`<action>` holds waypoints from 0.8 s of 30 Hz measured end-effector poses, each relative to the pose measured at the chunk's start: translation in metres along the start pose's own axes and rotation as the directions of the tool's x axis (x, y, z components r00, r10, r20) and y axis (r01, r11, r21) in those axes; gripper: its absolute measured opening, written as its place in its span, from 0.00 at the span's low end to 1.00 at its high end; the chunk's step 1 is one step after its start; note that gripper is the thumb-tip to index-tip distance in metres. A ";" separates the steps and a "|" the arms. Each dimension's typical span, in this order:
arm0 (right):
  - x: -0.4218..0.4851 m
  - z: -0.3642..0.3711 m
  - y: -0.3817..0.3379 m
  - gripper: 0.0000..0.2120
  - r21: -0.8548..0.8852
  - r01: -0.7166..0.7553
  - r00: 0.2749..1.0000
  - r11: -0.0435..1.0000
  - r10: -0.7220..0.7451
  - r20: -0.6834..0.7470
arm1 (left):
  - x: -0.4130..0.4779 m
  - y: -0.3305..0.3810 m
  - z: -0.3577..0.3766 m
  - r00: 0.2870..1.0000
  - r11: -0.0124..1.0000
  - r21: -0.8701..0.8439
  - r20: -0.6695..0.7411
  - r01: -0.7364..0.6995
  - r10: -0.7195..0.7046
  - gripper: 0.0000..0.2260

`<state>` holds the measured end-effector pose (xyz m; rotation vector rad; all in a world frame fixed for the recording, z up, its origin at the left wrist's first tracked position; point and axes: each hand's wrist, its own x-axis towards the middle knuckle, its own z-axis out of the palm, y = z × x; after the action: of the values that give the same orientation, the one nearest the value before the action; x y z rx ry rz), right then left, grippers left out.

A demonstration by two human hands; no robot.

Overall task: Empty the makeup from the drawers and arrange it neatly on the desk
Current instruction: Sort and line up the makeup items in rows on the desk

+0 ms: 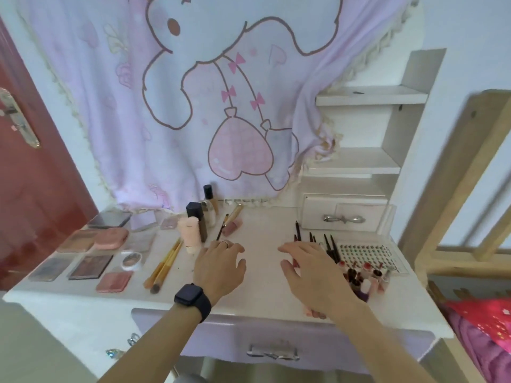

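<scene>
White and faintly glossy, the desk top [260, 286] is already spread with most of what can be taken for the makeup. Flat square eyeshadow palettes and pink compacts [91, 268] are laid in rows at nine o'clock of the bare middle. Yellow-handled brushes [166, 264] lie side by side just inside them. A pale pink squeeze tube [189, 234] and dark-capped glass bottles [197, 217] are stood at eleven o'clock. At three o'clock thin black pencils [329, 244] are fanned out, with small red and pink lip tubes [365, 275] and a clear sheet dotted with tiny dark pieces [367, 254] beside them. The nine o'clock side is judged tidy. The lip tubes are loosely bunched, so some arranging seems to be left there.

Both hands are held over the bare middle, apart from each other. The left hand [218, 261], with a black smartwatch [192, 299] at its wrist, is spread and relaxed, and nothing is held. The right hand [307, 272] is likewise slack-fingered and empty, its fingertips near the pencils.

The lilac front drawer [276, 338] at six o'clock and the small white drawer with a silver handle [345, 215] at one o'clock appear closed, so it cannot be told whether anything is inside. A pink object [313, 313] is half hidden under the right wrist and cannot be identified. Labels are lost to blur. A pink cartoon-rabbit blanket [221, 106] is hung at twelve o'clock.
</scene>
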<state>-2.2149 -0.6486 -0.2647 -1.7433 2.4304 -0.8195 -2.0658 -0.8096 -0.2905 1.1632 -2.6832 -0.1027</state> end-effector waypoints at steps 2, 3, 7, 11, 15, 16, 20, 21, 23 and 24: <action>0.011 0.028 -0.009 0.19 0.006 -0.007 0.997 1.000 0.007 0.082 | 0.007 -0.018 0.010 0.999 0.999 -0.032 0.034 0.023 -0.022 0.17; 0.017 0.041 -0.012 0.20 0.002 -0.010 0.993 1.000 0.009 0.119 | 0.012 -0.024 0.014 0.999 0.998 -0.050 0.047 0.029 -0.027 0.17; 0.033 0.089 -0.021 0.25 -0.049 0.010 0.969 0.999 0.002 0.245 | 0.038 -0.038 0.023 0.998 0.993 -0.120 0.069 0.024 -0.016 0.18; 0.030 0.119 -0.018 0.36 -0.134 0.015 0.963 0.991 0.022 0.267 | 0.070 -0.036 0.028 0.995 0.990 -0.138 0.090 -0.035 0.047 0.20; 0.028 0.124 -0.014 0.37 -0.131 0.009 0.970 0.991 0.023 0.241 | 0.097 -0.027 0.032 0.997 0.997 -0.072 0.082 -0.011 0.017 0.17; 0.028 0.124 -0.014 0.37 -0.132 0.006 0.972 0.991 0.025 0.236 | 0.102 -0.026 0.032 0.997 0.999 -0.053 0.075 0.006 -0.002 0.16; 0.029 0.123 -0.014 0.31 -0.131 -0.004 0.972 0.991 0.035 0.231 | 0.113 -0.028 0.039 0.999 0.997 -0.055 0.025 0.044 -0.043 0.19; 0.028 0.123 -0.014 0.29 -0.129 -0.006 0.972 0.992 0.036 0.232 | 0.114 -0.029 0.041 0.999 0.997 -0.062 0.006 0.042 -0.042 0.19; 0.028 0.122 -0.015 0.29 -0.123 -0.007 0.973 0.992 0.035 0.229 | 0.114 -0.029 0.045 1.000 0.998 -0.067 -0.009 0.020 -0.021 0.15; 0.029 0.122 -0.015 0.29 -0.119 -0.007 0.974 0.993 0.034 0.226 | 0.113 -0.029 0.046 1.000 0.997 -0.076 0.003 0.020 -0.019 0.13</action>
<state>-2.1724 -0.7251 -0.3552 -1.7376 2.3819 -0.4522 -2.1304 -0.9130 -0.3206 1.1671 -2.6453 -0.2079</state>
